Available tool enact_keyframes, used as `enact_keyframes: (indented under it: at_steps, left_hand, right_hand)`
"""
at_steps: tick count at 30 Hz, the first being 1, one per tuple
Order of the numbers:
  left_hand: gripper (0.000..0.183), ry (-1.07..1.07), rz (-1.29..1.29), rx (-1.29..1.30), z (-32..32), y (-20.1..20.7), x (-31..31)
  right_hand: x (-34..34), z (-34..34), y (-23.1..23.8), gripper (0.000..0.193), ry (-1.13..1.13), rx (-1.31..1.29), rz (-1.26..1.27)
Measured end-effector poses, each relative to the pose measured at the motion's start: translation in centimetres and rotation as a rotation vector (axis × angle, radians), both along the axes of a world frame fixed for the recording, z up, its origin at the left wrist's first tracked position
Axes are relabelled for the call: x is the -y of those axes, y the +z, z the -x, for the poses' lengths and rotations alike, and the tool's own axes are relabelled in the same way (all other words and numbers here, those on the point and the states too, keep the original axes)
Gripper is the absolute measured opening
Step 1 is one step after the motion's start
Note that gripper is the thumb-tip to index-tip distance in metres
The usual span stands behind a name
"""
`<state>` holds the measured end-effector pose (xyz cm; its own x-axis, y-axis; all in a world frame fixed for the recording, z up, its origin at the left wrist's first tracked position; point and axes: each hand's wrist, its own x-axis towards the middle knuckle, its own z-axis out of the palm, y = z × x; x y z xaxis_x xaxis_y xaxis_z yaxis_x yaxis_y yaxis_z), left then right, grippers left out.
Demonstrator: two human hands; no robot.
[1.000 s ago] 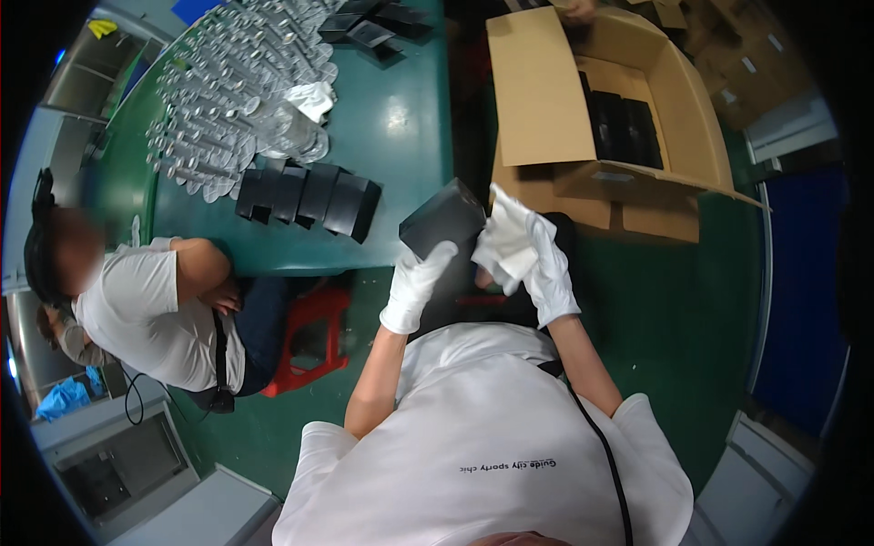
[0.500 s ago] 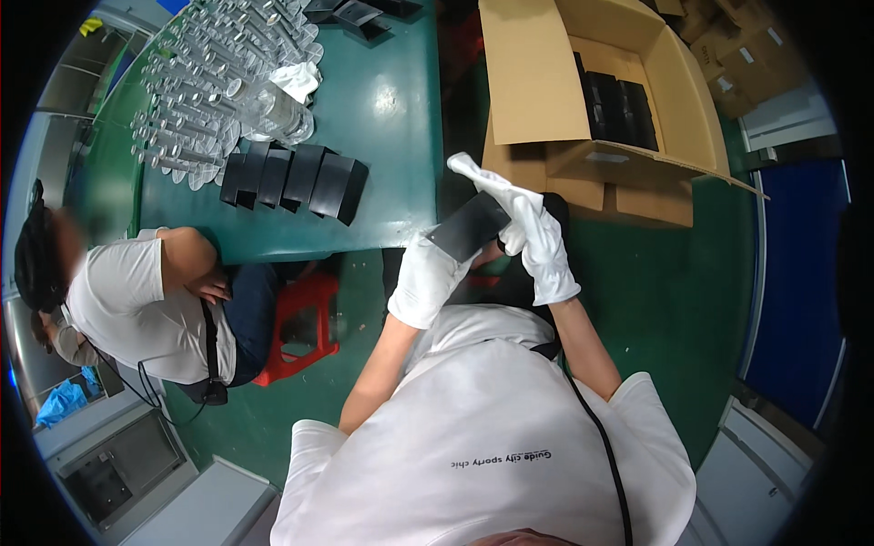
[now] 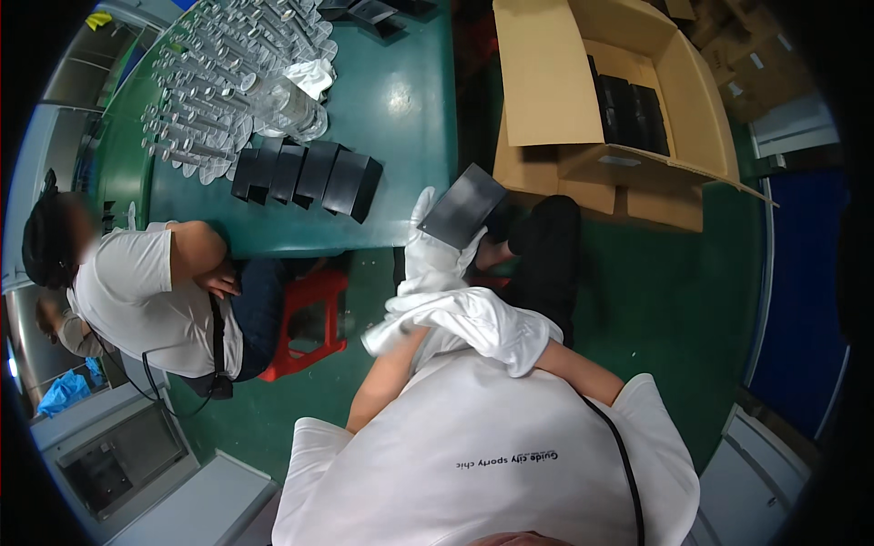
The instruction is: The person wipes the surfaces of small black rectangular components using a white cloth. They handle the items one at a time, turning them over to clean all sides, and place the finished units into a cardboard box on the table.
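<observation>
A flat-sided black box [image 3: 464,207] is held tilted beyond the table's near right corner. My white-gloved left hand [image 3: 431,259] is closed around its lower left side, with one finger standing up along the edge. My right hand [image 3: 492,320], also in a white glove, lies across in front of my left wrist, apart from the box. Its far end is blurred among folds of white fabric, so I cannot tell its fingers from a possible cloth. Several black boxes [image 3: 308,177] stand in a slanting row on the green table [image 3: 401,168], left of my hands.
Clear stemmed pieces with round bases [image 3: 205,105], a clear jar [image 3: 296,114] and a white cloth [image 3: 311,77] crowd the table. An open carton [image 3: 628,159] holding black boxes is at right. Left, another person [image 3: 150,300] sits on a red stool [image 3: 309,318].
My right hand has moved from beside the box down and left, across my left wrist. The box in my left hand now stands more upright. The whole view has shifted slightly.
</observation>
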<state>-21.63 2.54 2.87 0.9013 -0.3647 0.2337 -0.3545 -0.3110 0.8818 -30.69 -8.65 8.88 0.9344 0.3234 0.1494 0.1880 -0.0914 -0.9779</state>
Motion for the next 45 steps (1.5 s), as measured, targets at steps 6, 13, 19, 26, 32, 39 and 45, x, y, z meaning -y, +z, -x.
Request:
enact_keyframes:
  at_steps: [6, 13, 19, 26, 32, 39, 45]
  left_hand:
    - [0.035, 0.110, 0.201, -0.594, 0.2, -1.2, -0.5]
    - [0.037, -0.020, 0.350, -0.677, 0.7, 4.7, 1.4]
    - [0.042, -0.171, 0.052, -0.229, 0.5, 4.2, 1.4]
    - [0.045, -0.413, -0.103, -0.506, 0.2, 5.9, -0.4]
    - [0.086, -0.417, 0.414, -0.917, 0.6, 1.7, -2.7]
    - [0.130, -0.426, 0.922, -1.045, -1.1, 3.4, 0.1]
    - [0.056, -0.257, 1.154, -1.222, -1.6, 3.7, -1.3]
  right_hand:
    - [8.8, 1.1, -1.8, 0.033, -0.377, -0.017, 0.802]
    - [7.6, -5.2, 0.7, 0.037, -0.724, 0.263, 0.437]
    - [3.0, -7.2, 0.2, 0.049, -0.616, 0.093, 0.021]
    - [3.8, -5.6, 0.4, 0.051, -0.563, 0.361, 0.486]
    - [4.3, -5.2, 2.9, 0.040, -0.398, 0.511, 0.683]
    - [3.0, -2.7, 1.8, 0.037, -0.270, 0.417, 0.555]
    - [5.3, 0.4, -0.8, 0.034, -0.084, -0.103, 0.083]
